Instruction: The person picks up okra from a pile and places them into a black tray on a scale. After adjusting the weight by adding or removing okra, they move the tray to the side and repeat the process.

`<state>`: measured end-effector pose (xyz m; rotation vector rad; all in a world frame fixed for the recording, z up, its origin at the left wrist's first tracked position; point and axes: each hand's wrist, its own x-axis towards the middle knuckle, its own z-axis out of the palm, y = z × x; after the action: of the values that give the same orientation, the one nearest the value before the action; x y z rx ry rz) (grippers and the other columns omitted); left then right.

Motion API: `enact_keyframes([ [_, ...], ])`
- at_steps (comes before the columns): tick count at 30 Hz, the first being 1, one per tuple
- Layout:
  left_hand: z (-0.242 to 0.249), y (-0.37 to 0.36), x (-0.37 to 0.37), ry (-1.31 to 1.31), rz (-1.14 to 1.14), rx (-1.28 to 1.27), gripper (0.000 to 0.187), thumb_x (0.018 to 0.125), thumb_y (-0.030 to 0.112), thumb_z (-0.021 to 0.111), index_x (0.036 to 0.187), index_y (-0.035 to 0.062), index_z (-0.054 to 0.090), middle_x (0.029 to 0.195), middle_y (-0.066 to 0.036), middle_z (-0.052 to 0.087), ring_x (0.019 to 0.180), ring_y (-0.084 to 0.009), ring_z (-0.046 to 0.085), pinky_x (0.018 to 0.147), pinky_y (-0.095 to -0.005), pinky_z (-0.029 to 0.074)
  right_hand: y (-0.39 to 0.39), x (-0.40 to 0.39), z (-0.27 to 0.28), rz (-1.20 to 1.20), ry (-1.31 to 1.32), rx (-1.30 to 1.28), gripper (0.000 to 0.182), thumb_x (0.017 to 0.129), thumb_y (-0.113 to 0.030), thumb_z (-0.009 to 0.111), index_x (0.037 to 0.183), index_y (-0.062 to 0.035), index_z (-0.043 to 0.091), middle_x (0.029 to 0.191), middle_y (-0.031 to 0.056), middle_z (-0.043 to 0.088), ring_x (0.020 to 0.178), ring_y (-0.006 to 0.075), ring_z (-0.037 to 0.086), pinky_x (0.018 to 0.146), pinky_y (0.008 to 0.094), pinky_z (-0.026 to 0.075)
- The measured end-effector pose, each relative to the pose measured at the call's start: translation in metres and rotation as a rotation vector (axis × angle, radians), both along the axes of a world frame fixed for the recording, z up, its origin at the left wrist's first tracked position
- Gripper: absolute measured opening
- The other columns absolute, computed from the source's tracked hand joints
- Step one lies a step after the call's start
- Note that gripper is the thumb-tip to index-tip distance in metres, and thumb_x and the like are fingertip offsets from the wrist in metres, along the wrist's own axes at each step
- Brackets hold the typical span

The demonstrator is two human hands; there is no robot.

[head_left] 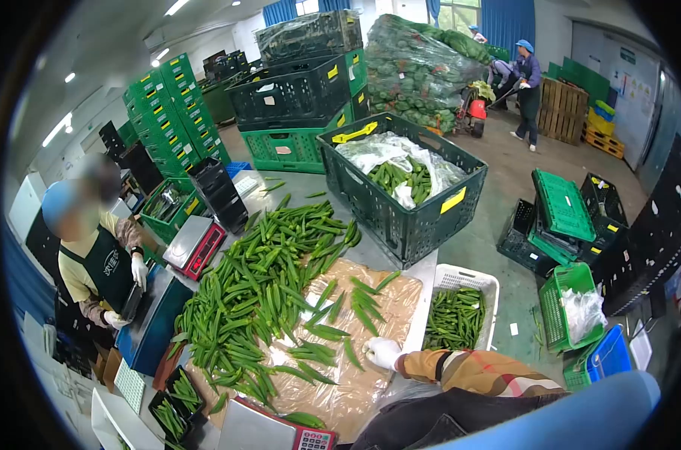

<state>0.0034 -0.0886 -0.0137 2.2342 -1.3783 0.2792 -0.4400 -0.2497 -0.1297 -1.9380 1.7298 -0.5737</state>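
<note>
In the head view, one white-gloved hand (383, 351) is seen resting palm-down, fingers loosely spread and holding nothing, on the crinkled brown paper sheet (389, 300). Which hand it is cannot be told for certain; from the sleeve's direction it is taken as the right. The other hand is not in view. Loose green okra pods (321, 352) lie just beside the fingers, and the large heap of green okra (258, 277) is spread further left.

Pods near the table's right edge could be swept off by a careless sleeve into the white plastic basket (460, 315) below. Open room remains on the bare paper; the red-edged scale (269, 431) crowds the near edge.
</note>
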Motion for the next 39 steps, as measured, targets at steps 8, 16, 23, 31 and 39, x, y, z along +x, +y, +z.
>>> enact_keyframes([
  [8,0.005,0.056,0.006,0.009,-0.04,0.128,0.018,0.093,0.01,0.06,0.107,0.0025,0.069,0.1,-0.012,0.064,0.102,-0.0279,0.055,0.092,-0.0413,0.045,0.005,-0.005,-0.025,0.043,0.005,-0.013,0.021,0.083,-0.023,0.059,0.099,-0.0133,0.068,0.098,0.0164,0.066,0.094,0.037,0.063,0.082,0.0475,0.051],
  [16,0.015,0.079,-0.028,0.045,-0.079,0.118,0.023,0.093,0.009,0.059,0.114,0.0025,0.068,0.098,-0.013,0.065,0.095,-0.0313,0.055,0.089,-0.0427,0.045,-0.012,-0.021,0.03,-0.062,-0.21,-0.032,0.016,0.086,-0.017,0.068,0.1,-0.011,0.072,0.088,0.0125,0.067,0.08,0.0273,0.066,0.073,0.0357,0.053],
  [23,0.066,-0.014,-0.089,0.434,-0.095,-0.094,0.033,0.094,0.006,0.06,0.127,-0.0003,0.061,0.122,-0.014,0.065,0.111,-0.0246,0.06,0.099,-0.0358,0.045,-0.091,-0.064,0.049,-0.245,0.054,-0.025,0.076,0.078,-0.027,0.077,0.142,-0.0051,0.044,0.14,0.0207,0.049,0.129,0.0386,0.045,0.108,0.0461,0.037],
  [31,-0.068,-0.16,-0.19,1.324,0.125,0.068,0.101,0.082,0.026,0.079,0.153,-0.0065,0.013,0.157,-0.026,0.022,0.145,-0.0325,0.024,0.119,-0.039,0.022,-0.143,-0.021,0.058,-0.09,0.425,0.199,0.127,0.062,-0.04,0.088,0.153,0.0024,0.01,0.153,0.0298,0.026,0.14,0.0437,0.029,0.114,0.0483,0.028],
  [39,-0.079,-0.251,-0.264,0.619,0.406,0.526,0.142,0.062,0.06,0.084,0.153,-0.0029,-0.005,0.156,-0.035,0.006,0.146,-0.0466,0.011,0.116,-0.0582,0.014,-0.16,-0.032,0.035,-0.045,0.427,0.074,0.108,0.068,-0.03,0.083,0.149,0.009,0.022,0.114,0.022,0.053,0.106,0.0352,0.054,0.091,0.0403,0.049],
])
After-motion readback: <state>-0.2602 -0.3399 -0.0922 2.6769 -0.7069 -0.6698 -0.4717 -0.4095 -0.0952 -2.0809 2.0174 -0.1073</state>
